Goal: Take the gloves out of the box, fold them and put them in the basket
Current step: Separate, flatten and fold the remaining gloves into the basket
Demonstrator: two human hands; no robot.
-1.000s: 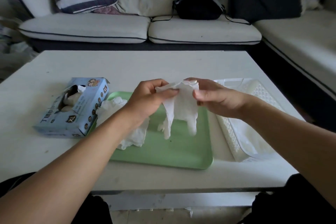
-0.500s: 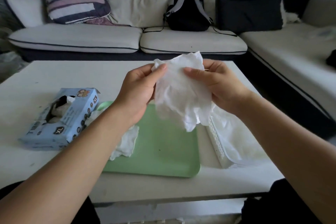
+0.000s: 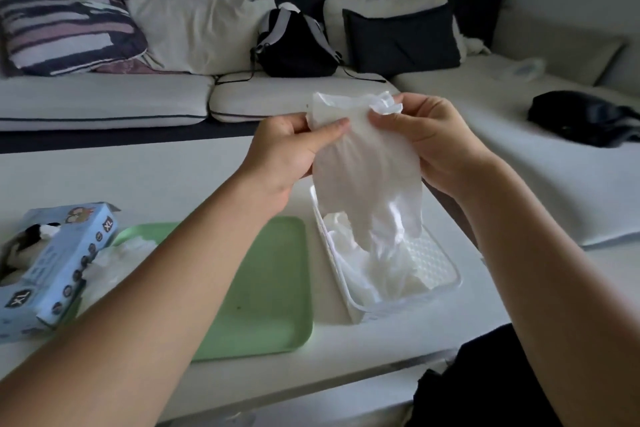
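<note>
A thin white glove (image 3: 367, 170) hangs spread between both hands, cuff up and fingers down, above the white basket (image 3: 446, 282). My left hand (image 3: 287, 152) pinches its left upper edge between thumb and fingers. My right hand (image 3: 433, 139) pinches the crumpled right upper corner. The basket stands on the table's right side and holds more white gloves (image 3: 381, 270). The blue glove box (image 3: 52, 270) lies at the far left with its opening torn. A loose white glove (image 3: 114, 260) lies beside it on the green tray (image 3: 266, 291).
The white table (image 3: 138, 177) has its front edge close to me and its right edge just past the basket. Behind it stands a sofa with cushions and a black backpack (image 3: 294, 42). A dark item (image 3: 581, 118) lies on the sofa's right section.
Both hands have carried the glove up and to the right, from above the green tray to above the basket, and the glove is spread wider. The view has shifted right.
</note>
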